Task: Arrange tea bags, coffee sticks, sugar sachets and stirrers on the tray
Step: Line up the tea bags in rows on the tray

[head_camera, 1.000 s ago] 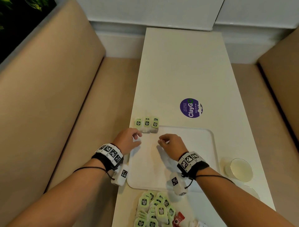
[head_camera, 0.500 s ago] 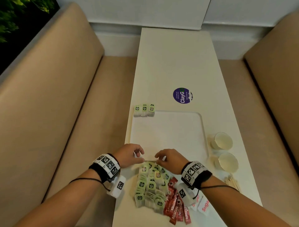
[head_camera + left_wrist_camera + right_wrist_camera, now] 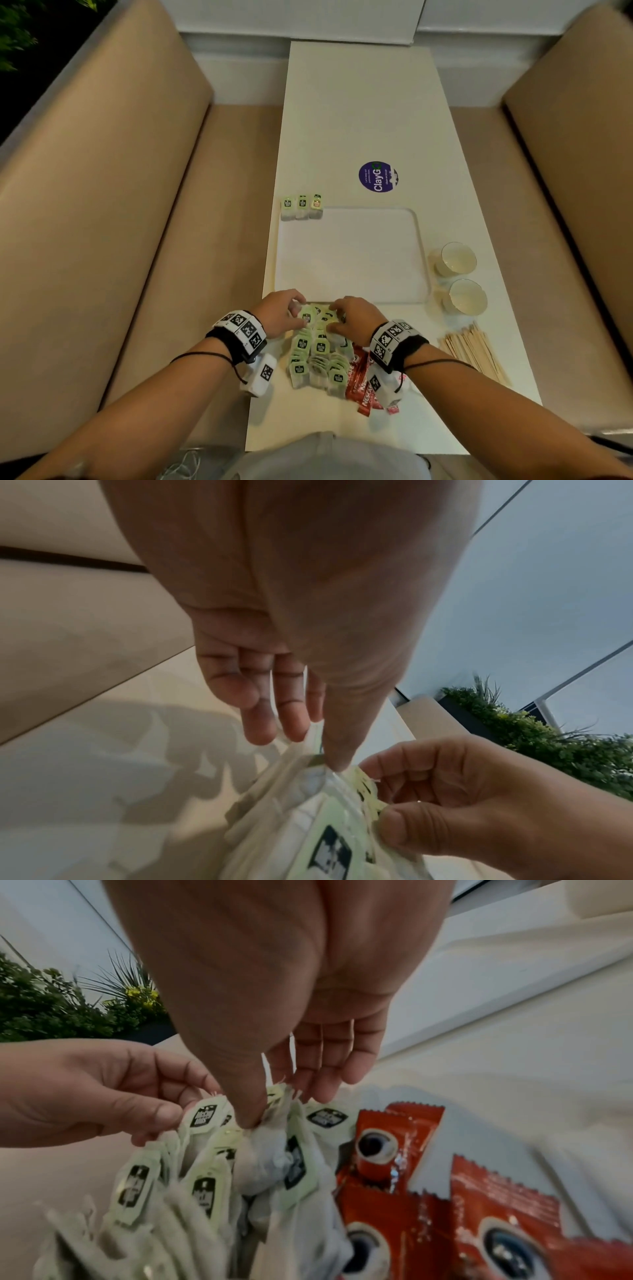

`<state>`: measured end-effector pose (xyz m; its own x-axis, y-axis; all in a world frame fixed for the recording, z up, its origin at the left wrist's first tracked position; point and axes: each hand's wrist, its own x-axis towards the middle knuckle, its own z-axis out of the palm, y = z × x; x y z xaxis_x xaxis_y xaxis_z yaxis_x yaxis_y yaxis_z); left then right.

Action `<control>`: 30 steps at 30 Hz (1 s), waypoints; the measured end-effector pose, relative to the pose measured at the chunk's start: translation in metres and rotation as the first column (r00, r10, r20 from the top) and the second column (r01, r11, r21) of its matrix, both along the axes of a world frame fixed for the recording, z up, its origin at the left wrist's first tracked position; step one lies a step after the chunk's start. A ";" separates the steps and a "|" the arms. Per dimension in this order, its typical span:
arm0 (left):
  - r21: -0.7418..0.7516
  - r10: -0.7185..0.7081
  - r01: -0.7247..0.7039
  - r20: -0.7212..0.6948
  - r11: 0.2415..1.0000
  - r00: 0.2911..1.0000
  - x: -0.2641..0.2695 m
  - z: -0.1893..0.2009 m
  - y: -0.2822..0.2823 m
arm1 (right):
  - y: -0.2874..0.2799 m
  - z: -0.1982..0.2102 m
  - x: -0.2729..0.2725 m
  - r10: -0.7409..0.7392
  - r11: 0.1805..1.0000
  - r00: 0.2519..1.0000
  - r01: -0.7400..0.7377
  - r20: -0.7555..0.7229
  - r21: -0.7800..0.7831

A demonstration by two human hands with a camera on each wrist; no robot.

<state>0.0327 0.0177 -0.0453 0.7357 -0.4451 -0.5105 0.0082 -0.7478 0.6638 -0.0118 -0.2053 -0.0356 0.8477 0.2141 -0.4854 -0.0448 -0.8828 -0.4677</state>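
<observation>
Both hands work in the tea bag pile [image 3: 318, 353] just below the white tray [image 3: 349, 255]: the left hand [image 3: 279, 313] pinches one tea bag (green tag), the right hand [image 3: 356, 320] pinches another.

Light: soft, even indoor brightness; source seems overhead, perhaps slightly ahead.
Shadows: soft finger shadows fall on the table [image 3: 103, 750] under the left hand [image 3: 291, 615].
Glare: small glints on the red coffee sticks [image 3: 428, 1177].
Blur: tea bags [image 3: 205, 1191] close to the wrist lens are smeared.
Distortion: bench [image 3: 102, 205] edges bow outward in the head view.
Dim spots: dark plants [image 3: 17, 34] in the corner.
</observation>
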 end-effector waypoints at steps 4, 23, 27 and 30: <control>0.010 -0.015 0.014 0.026 1.000 1.000 0.000 0.001 -0.002 | 0.004 0.005 0.000 -0.029 0.999 1.000 0.028 0.008 0.016; -0.309 0.123 -0.148 -0.101 0.939 0.987 0.003 0.014 -0.007 | -0.015 0.034 -0.011 -0.058 0.984 0.995 0.044 0.079 0.172; -0.415 0.152 -0.269 -0.294 0.869 0.944 0.002 0.027 -0.017 | -0.013 0.051 -0.008 -0.061 0.969 0.992 0.032 0.112 0.244; -0.446 0.191 -0.385 -0.419 0.808 0.888 -0.001 0.039 -0.022 | -0.007 0.064 -0.005 -0.075 0.948 0.991 0.036 0.111 0.317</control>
<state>0.0318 -0.0039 -0.0065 0.6950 -0.5036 -0.5133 0.4633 -0.2324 0.8552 -0.0166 -0.2120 0.0289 0.9104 0.2898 -0.2954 -0.0161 -0.6886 -0.7250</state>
